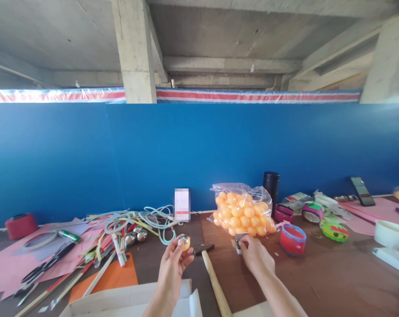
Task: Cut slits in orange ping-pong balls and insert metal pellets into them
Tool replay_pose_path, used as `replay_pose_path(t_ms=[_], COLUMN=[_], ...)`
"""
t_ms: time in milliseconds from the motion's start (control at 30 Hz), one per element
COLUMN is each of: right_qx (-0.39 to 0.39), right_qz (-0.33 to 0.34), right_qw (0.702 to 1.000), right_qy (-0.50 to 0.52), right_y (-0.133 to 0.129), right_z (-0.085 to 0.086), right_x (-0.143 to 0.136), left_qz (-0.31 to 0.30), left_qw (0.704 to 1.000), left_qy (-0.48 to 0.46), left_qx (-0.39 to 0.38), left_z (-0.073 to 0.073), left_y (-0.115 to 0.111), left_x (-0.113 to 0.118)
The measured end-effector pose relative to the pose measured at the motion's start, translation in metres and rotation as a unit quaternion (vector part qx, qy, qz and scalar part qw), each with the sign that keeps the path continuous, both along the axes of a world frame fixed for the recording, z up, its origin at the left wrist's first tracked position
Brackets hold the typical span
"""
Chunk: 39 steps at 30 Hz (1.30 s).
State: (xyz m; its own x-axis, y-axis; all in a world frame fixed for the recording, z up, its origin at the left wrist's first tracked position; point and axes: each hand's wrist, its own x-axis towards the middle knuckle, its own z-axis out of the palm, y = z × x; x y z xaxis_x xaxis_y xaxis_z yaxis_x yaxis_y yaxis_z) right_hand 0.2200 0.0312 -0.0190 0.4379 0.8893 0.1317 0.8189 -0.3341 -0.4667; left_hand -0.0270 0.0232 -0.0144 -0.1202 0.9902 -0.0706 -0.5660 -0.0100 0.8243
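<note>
Between the thumb and fingers of my left hand [173, 262] is a shiny ball [185, 241], silver on one side and orange-yellow on the other; whether that is a second ball or a reflection is unclear. My right hand [257, 255] is closed at the front of a clear plastic bag [264, 193] full of orange balls [239, 212]. At its fingertips shows a small grey and silvery piece [238, 244], too small to name. A hammer [216, 281] with a wooden handle lies between my hands, its dark head close to my left fingers.
Left: loops of pale tubing [156, 219], steel balls [136, 235], scissors [47, 268], an orange sheet [120, 275] and a white box [127, 299]. Right: a black cylinder [271, 189], tape rolls [292, 240] and a phone [362, 192]. A blue partition [199, 145] stands behind the table.
</note>
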Motion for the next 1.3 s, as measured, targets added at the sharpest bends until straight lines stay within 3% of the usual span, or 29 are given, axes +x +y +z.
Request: replay_pose_path(t_ms=[1300], right_qx=[0.004], right_qz=[0.016], right_qw=[1.000], right_qy=[0.001], right_y=[-0.008], right_z=[0.006], right_x=[-0.003], left_qz=[0.010], left_qw=[1.000], left_qy=[-0.006], left_qx=[-0.014], left_z=[0.012], left_y=[-0.006], left_x=[0.005])
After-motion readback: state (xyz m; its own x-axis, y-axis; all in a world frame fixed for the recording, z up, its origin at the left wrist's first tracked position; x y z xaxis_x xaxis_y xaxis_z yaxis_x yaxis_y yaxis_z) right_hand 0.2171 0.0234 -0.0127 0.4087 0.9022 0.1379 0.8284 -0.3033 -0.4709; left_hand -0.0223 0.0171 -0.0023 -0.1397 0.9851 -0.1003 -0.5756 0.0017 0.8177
